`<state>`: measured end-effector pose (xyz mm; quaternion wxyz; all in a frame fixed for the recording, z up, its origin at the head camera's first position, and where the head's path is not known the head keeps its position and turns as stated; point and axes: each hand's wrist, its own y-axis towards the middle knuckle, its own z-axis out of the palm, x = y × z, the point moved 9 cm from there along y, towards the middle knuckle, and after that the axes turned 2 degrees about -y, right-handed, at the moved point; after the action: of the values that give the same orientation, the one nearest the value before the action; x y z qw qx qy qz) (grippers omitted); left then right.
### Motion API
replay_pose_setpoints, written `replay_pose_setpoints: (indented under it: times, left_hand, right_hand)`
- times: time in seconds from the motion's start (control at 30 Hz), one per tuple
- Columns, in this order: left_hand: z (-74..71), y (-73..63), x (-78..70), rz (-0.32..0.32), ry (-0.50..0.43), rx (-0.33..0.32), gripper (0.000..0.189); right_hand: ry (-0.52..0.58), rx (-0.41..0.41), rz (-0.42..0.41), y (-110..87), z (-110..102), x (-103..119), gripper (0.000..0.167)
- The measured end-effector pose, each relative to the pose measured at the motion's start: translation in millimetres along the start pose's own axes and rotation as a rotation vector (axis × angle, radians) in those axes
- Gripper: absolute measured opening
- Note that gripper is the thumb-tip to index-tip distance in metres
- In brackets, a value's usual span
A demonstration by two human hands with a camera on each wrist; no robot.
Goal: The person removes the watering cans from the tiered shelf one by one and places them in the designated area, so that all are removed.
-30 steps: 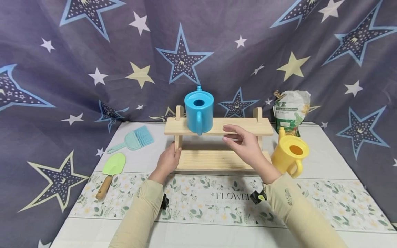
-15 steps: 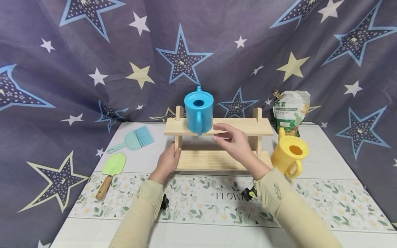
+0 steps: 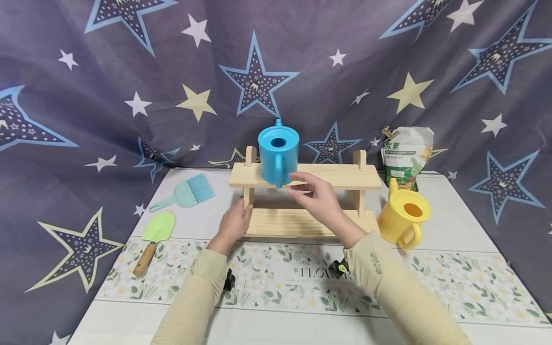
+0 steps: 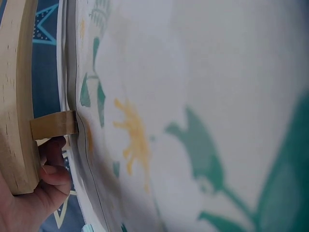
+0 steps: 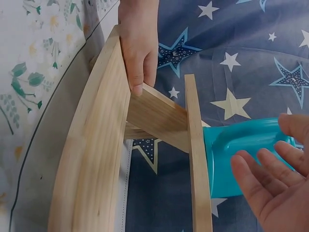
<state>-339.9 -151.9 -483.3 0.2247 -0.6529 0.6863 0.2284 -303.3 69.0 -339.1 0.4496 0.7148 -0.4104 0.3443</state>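
A two-tier wooden shelf (image 3: 340,176) stands at the back of the table. My left hand (image 3: 233,223) grips its left end; in the left wrist view, the left fingers (image 4: 56,175) curl round the end of the lower board. On the left part of the top board sits a blue watering can (image 3: 268,160), upright, its handle facing me and its spout to the back. My right hand (image 3: 316,196) is at the can's right side, thumb and fingers parted around empty space close to the handle. In the right wrist view its fingers overlap the can (image 5: 224,159).
A yellow watering can (image 3: 393,218) stands right of the shelf, before a clipped white and green bag (image 3: 405,153). On the left lie a light-blue hand brush (image 3: 185,194) and a green trowel (image 3: 158,227) with a wooden handle. A star-patterned curtain (image 3: 310,28) hangs behind.
My right hand has moved left along the front of the top board, up to the blue watering can's handle. The left hand has stayed on the shelf's end.
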Motion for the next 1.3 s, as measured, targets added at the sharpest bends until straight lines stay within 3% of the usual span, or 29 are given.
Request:
replay_pose_setpoints:
  times: [0.37, 1.0, 1.3]
  left_hand:
    - [-0.6, -0.6, -1.0, 0.004, -0.009, -0.009, 0.047]
    - [0.1, -0.1, -0.2, 0.013, -0.003, -0.01, 0.046]
    - [-0.6, -0.7, 0.9, 0.004, 0.003, -0.011, 0.048]
  right_hand:
    - [0.034, -0.045, 0.045, 8.3, 11, -1, 0.038]
    - [-0.073, -0.08, 0.091, 19.2, 22, -6, 0.036]
    - [-0.155, -0.096, 0.076, 23.0, 24, -2, 0.032]
